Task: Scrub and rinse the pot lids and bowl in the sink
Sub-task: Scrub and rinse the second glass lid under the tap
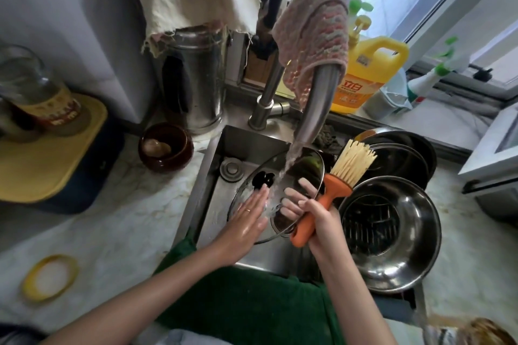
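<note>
Head view, looking down: nearest the camera the two forearms reach forward over a green cloth (252,297) on the front edge of the sink (224,143). The left hand (246,221) lies flat and spread, fingers together, palm pressed on the upper face of a glass pot lid (252,176), grasping nothing. The right hand (316,218) is clenched round the orange handle of a scrub brush (336,185), whose straw-coloured bristles point up and away from the lid, while the same hand's fingers (291,193) curl under the lid's right rim and show through the glass. So the lid sits tilted between both hands, inside the basin, its black knob (263,178) just beyond the left fingertips. Water from the faucet (314,109) falls onto the glass between the hands. The relation that matters next, by judgement, is that the brush head stands off the lid on its right side; the right wrist would have to roll the bristles down and leftward to scrub. Just right of that hand a steel bowl (392,232) rests over the sink's edge, and beyond it lie stacked lids (398,154).
</note>
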